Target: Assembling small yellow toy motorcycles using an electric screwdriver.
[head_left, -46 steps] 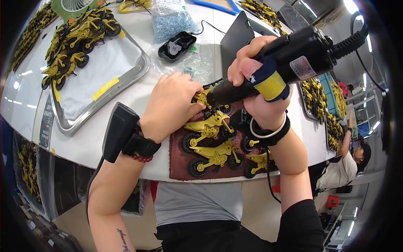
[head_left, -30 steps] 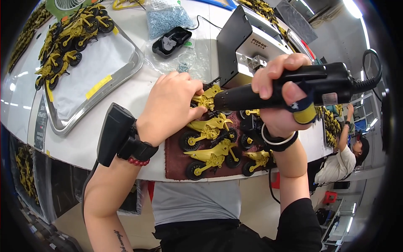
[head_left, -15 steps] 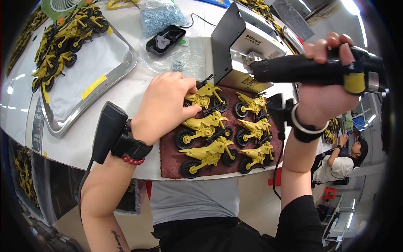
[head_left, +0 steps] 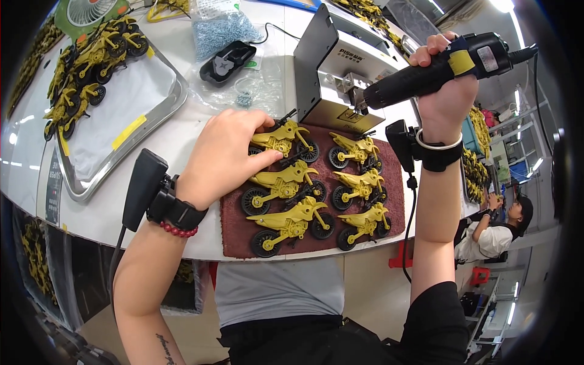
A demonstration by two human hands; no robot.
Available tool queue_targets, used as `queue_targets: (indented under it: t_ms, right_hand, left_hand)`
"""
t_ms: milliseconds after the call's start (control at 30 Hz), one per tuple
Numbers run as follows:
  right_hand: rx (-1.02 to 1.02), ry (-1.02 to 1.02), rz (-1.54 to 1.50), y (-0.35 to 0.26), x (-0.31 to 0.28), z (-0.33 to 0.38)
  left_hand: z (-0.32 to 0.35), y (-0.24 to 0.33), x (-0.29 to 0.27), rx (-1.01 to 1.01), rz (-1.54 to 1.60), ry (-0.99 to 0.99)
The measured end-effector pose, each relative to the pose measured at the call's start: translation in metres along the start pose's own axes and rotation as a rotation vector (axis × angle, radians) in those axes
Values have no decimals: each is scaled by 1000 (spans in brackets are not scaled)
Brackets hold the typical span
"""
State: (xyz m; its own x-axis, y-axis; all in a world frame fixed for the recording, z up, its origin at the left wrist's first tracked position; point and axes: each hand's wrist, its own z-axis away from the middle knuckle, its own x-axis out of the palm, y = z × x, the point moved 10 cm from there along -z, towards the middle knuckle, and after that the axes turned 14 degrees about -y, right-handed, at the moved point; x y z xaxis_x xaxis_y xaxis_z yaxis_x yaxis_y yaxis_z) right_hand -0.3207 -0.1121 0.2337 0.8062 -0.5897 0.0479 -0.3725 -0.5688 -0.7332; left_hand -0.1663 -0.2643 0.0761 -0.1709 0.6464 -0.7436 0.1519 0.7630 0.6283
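Left hand point(head_left: 228, 155) rests on top-left toy motorcycle point(head_left: 283, 139).

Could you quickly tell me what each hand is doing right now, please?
Left hand: open, fingers resting on a yellow toy motorcycle on the brown mat.
Right hand: closed around the black electric screwdriver, raised above the mat.

white table point(head_left: 182, 131) bearing brown mat point(head_left: 395, 201), metal tray point(head_left: 173, 100), grey machine point(head_left: 331, 67).
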Motion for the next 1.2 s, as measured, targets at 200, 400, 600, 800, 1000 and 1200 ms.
queue_targets:
  t_ms: [200, 400, 600, 800, 1000, 1200]
  right_hand:
    - [37, -151, -150, -6, 30, 8]
    - [7, -263, -285, 15, 75, 18]
    - [77, -144, -138, 40, 86, 22]
    - [133, -226, -90, 60, 94, 20]
    - [164, -185, -28, 64, 102, 22]
    - [-70, -258, -343, 26, 85, 16]
  left_hand:
    - [1, 4, 2, 40, -32, 28]
    - [1, -1, 4, -7, -27, 5]
    - [0, 0, 5, -3, -14, 1]
    - [0, 0, 6, -5, -13, -1]
    - [1, -5, 8, -46, -9, -32]
    - [2, -8, 7, -34, 23, -16]
